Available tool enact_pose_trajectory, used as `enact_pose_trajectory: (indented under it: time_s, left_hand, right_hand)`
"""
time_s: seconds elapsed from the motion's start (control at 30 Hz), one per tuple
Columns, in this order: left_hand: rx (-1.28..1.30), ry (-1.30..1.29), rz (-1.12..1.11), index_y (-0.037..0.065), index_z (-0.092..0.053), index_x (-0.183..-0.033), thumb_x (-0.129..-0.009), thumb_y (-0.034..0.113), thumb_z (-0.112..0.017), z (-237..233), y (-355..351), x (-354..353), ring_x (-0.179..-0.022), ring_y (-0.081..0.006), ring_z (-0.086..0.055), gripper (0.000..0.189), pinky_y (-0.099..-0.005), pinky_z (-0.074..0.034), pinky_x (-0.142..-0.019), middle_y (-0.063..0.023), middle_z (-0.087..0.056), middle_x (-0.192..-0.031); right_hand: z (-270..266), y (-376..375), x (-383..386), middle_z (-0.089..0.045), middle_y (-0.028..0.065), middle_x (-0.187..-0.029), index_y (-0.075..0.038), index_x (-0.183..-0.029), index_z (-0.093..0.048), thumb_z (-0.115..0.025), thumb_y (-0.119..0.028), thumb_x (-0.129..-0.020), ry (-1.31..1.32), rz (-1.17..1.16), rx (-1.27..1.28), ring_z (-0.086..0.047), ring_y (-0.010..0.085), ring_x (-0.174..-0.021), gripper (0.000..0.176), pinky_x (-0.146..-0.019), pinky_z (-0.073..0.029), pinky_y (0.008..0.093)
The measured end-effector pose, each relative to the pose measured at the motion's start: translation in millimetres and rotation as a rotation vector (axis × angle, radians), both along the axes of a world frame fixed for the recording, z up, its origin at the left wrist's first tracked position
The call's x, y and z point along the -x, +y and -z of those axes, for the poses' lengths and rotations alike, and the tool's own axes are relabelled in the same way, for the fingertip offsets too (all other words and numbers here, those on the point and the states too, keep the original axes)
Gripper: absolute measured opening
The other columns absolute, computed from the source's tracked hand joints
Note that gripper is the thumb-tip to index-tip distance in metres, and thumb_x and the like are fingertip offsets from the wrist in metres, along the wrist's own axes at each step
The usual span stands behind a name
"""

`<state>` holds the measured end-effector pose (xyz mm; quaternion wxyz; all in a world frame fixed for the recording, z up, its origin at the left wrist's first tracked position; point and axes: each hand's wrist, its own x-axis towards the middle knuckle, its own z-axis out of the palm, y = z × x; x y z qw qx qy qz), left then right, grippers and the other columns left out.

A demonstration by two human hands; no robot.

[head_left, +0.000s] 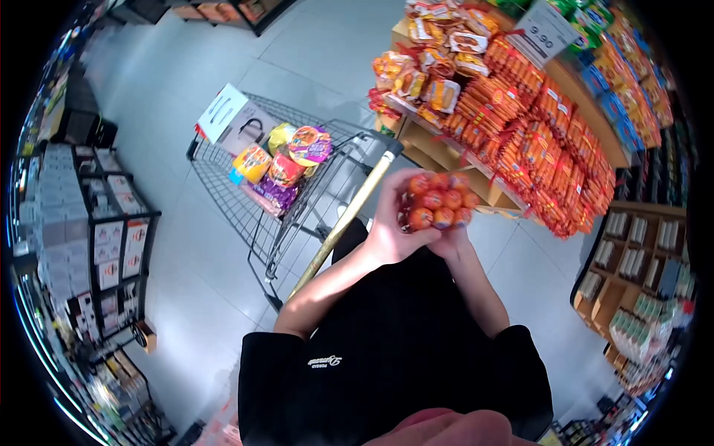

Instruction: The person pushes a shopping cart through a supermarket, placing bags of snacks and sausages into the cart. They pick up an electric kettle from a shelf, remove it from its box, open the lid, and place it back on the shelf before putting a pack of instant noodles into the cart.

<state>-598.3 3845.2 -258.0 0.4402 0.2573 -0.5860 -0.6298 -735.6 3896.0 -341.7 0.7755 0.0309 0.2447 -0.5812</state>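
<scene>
A bundle of red-orange wrapped sausages [440, 201] is held up in front of my chest, its round ends facing me. My left hand [394, 229] wraps its left side, with the thumb across the near edge. My right hand [451, 239] grips it from below and the right; most of those fingers are hidden behind the bundle. Just beyond my hands, a display stand holds rows of similar red-orange sausage packs [494, 104]. To the left of my hands runs the yellowish handle [346, 219] of a shopping cart.
The wire shopping cart [230, 195] holds a large printed box [242, 128], instant noodle tubs [285, 169] and a purple pack [275, 195]. A price sign [541, 36] stands over the display. Shelves with boxes [111, 238] line the left; a wooden rack [632, 253] stands right.
</scene>
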Motion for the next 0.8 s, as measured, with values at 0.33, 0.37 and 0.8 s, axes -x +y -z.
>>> enact_pose_trajectory:
  time_s: [0.33, 0.37, 0.8]
  left_hand:
    - [-0.155, 0.010, 0.282, -0.002, -0.022, -0.147, -0.085, 0.068, -0.057, 4.7, -56.2, -41.7, -0.135, -0.0303, -0.040, 0.100, -0.0412, -0.033, -0.111, -0.0219, -0.035, -0.147]
    - [-0.192, 0.020, 0.317, -0.002, -0.022, -0.148, -0.084, 0.070, -0.057, 8.1, -58.8, -48.9, -0.136, -0.0298, -0.039, 0.102, -0.0407, -0.032, -0.112, -0.0212, -0.033, -0.149]
    - [-1.135, 0.302, 0.122, 0.008, -0.040, -0.141, -0.102, 0.040, -0.035, 42.4, -56.6, -62.9, -0.118, -0.0235, -0.057, 0.051, -0.0387, -0.048, -0.097, -0.0095, -0.056, -0.132]
  right_hand:
    - [-15.3, -34.8, 1.3, -0.057, 0.0120, -0.129, -0.007, -0.130, -0.051, -0.045, -0.041, -0.099, 0.312, 0.148, 0.070, -0.056, 0.0246, -0.120, 0.047, -0.103, -0.042, 0.0389]
    - [-16.5, -42.7, 5.6, -0.059, 0.0124, -0.126, -0.006, -0.127, -0.054, -0.045, -0.040, -0.098, 0.390, 0.105, 0.154, -0.056, 0.0240, -0.119, 0.046, -0.103, -0.042, 0.0382]
    - [-37.6, -113.0, 0.6, -0.057, 0.0148, -0.128, -0.001, -0.133, -0.048, -0.042, -0.051, -0.099, 0.495, 0.136, 0.290, -0.052, 0.0267, -0.125, 0.061, -0.106, -0.040, 0.0431]
